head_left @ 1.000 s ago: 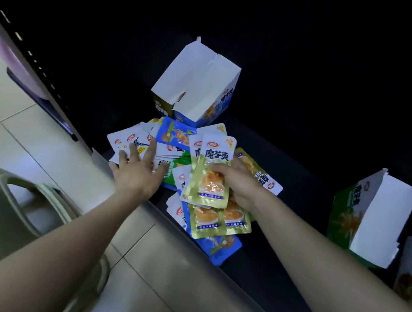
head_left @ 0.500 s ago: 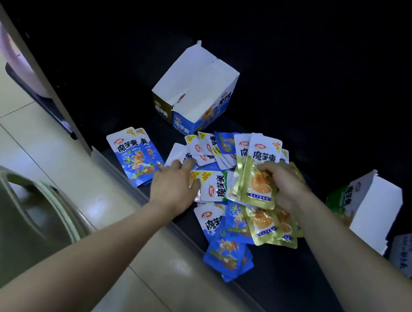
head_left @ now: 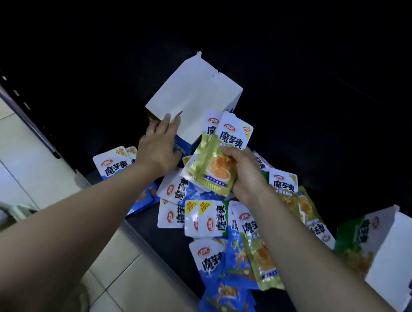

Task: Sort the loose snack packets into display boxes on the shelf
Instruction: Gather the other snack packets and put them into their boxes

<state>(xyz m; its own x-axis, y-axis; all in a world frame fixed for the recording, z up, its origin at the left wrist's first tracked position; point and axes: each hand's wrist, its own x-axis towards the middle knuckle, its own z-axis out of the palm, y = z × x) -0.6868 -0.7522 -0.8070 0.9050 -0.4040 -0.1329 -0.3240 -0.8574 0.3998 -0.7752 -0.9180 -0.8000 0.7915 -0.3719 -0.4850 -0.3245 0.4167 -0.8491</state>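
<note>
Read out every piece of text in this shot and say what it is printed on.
"魔芋爽": on the gold packets gripped in the right hand, and on the loose packets piled on the shelf.
"20%": on the yellow corner badge of the white-and-green packet.
Red oval logos on the packets: too small to read.
Print on the green display box: too blurred to read.

"魔芋爽" on raised gold packet (head_left: 206, 169), "魔芋爽" and yellow "20%" badges on loose packets (head_left: 213, 221)
</note>
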